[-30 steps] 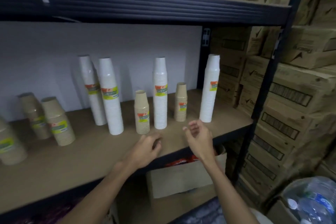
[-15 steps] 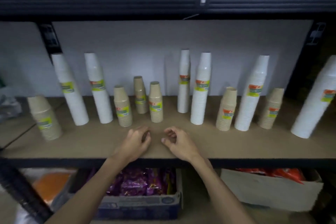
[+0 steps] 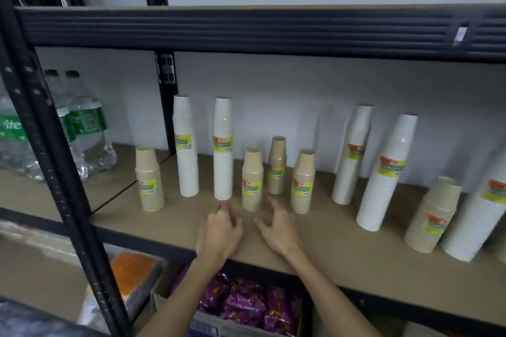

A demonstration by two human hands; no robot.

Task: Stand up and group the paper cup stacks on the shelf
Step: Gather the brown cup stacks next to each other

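We see the left hand [image 3: 219, 230] and right hand [image 3: 276, 227] reaching over the near edge of the brown board shelf [image 3: 328, 243], both empty with fingers loosely spread, holding nothing. Just beyond them stand the upright paper cup stacks: a short tan sleeve [image 3: 252, 179] between the hands, another tan one [image 3: 302, 180] to its right, a third [image 3: 277, 164] farther back, and tall white sleeves [image 3: 223, 148] [image 3: 187, 145] to the left. More white stacks [image 3: 353, 153] [image 3: 386, 172] lean at right, and clear plastic water bottles [image 3: 87, 131] stand far left.
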